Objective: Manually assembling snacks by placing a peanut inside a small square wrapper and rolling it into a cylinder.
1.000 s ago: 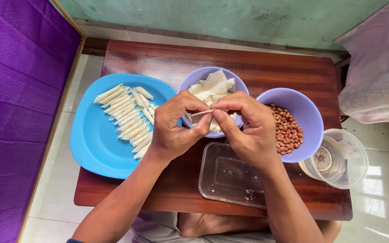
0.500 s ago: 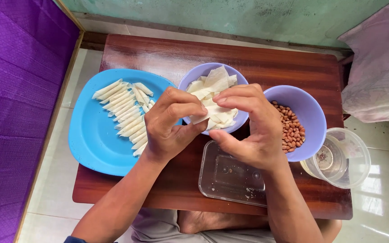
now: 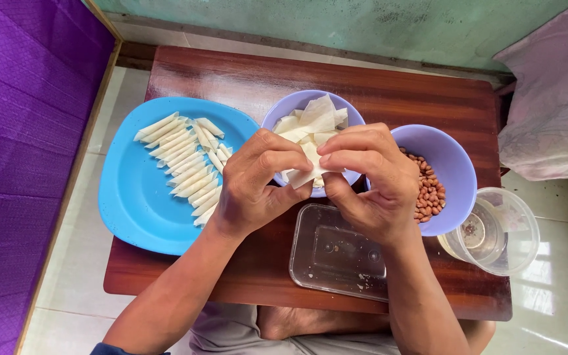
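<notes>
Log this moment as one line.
left hand: pinching wrapper sheet | right hand: pinching same sheet | over wrapper bowl | rolls on blue plate

Both hands meet over the middle of the wooden table (image 3: 244,79): the left hand (image 3: 252,187) and right hand (image 3: 369,184) pinch a pale wrapper sheet (image 3: 307,172) between their fingertips, just above the lilac bowl of wrappers (image 3: 310,118). Left of them sits the blue plate (image 3: 126,204), rolled white sticks (image 3: 182,164) lined up on it. Right, a second lilac bowl (image 3: 451,164) carries peanuts (image 3: 428,190). A clear tray (image 3: 336,256) lies below the hands; a clear tub (image 3: 501,230) stands at the table's right edge.
</notes>
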